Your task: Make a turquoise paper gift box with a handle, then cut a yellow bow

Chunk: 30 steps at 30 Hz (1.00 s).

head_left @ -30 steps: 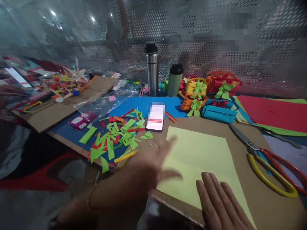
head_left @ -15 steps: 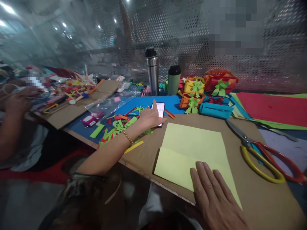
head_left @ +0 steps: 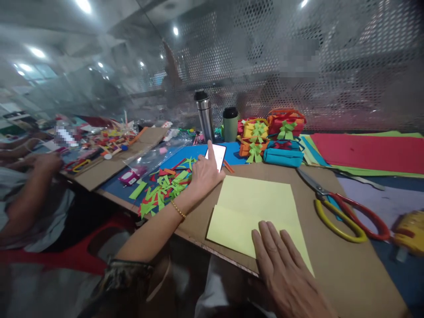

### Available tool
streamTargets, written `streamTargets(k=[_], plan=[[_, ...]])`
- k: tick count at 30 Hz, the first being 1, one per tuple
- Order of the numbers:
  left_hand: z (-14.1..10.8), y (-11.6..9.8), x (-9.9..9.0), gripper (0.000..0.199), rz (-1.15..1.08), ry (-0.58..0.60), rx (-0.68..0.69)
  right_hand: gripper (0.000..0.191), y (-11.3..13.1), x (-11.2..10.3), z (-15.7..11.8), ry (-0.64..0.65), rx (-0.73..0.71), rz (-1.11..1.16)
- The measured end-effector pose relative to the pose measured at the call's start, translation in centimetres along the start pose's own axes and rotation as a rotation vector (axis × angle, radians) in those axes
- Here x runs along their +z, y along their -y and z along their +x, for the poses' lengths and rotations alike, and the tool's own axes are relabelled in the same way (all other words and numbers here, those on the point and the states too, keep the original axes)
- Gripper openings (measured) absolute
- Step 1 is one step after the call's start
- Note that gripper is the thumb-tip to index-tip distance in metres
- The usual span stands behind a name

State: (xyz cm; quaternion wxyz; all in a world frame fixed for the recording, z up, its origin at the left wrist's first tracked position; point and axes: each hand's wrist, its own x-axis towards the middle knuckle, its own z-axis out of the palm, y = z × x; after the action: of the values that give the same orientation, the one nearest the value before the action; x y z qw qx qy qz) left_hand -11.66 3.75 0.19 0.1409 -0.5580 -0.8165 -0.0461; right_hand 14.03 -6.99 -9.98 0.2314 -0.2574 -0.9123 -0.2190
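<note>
My left hand (head_left: 204,174), a gold bracelet on its wrist, reaches forward with the index finger stretched out over a phone (head_left: 219,155). Its thumb is held out and the other fingers are partly bent, holding nothing. The phone lies flat with a bright white screen, partly covered by the hand. Flat on the lower right of a folded pale yellow paper (head_left: 258,198) rests my right hand (head_left: 281,265), fingers extended. The paper lies on a brown cardboard sheet (head_left: 351,274). Right of it are open scissors (head_left: 326,194) with one yellow and one red handle.
Green and red paper scraps (head_left: 165,187) lie left of the phone. Behind stand a steel flask (head_left: 205,117), a green cup (head_left: 229,126) and small paper bags (head_left: 283,152). Red paper (head_left: 371,152) and a yellow tape measure (head_left: 410,232) are at right. Another person's arm (head_left: 29,190) is at left.
The view has shifted up and to the right, bringing the tape measure in. The phone screen's digits have given way to mostly white. My left fingertip is still over the phone; the right hand stays flat.
</note>
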Motion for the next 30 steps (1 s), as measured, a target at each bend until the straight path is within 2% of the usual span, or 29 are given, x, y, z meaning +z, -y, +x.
streamTargets(k=[3,6,11,23,30], plan=[[-2.3,-0.2,-1.4,0.107,0.034,-0.193,-0.002,0.058,0.2,0.7,-0.1,-0.051,0.024,0.014],[-4.4,-0.5,-2.5,0.105,0.016,-0.324,-0.013,0.056,0.3,1.2,0.0,-0.087,0.026,0.008],[-6.5,-1.1,-2.7,0.104,-0.083,-0.533,0.015,0.059,-0.1,1.2,0.2,-0.077,-0.006,-0.040],[-7.5,-1.4,-3.1,0.099,-0.113,-0.595,0.029,0.064,-0.1,1.5,-0.4,-0.025,-0.021,-0.062],[-7.9,-1.2,-3.2,0.101,-0.110,-0.558,0.000,0.069,0.9,3.2,-1.0,-0.105,0.091,0.000]])
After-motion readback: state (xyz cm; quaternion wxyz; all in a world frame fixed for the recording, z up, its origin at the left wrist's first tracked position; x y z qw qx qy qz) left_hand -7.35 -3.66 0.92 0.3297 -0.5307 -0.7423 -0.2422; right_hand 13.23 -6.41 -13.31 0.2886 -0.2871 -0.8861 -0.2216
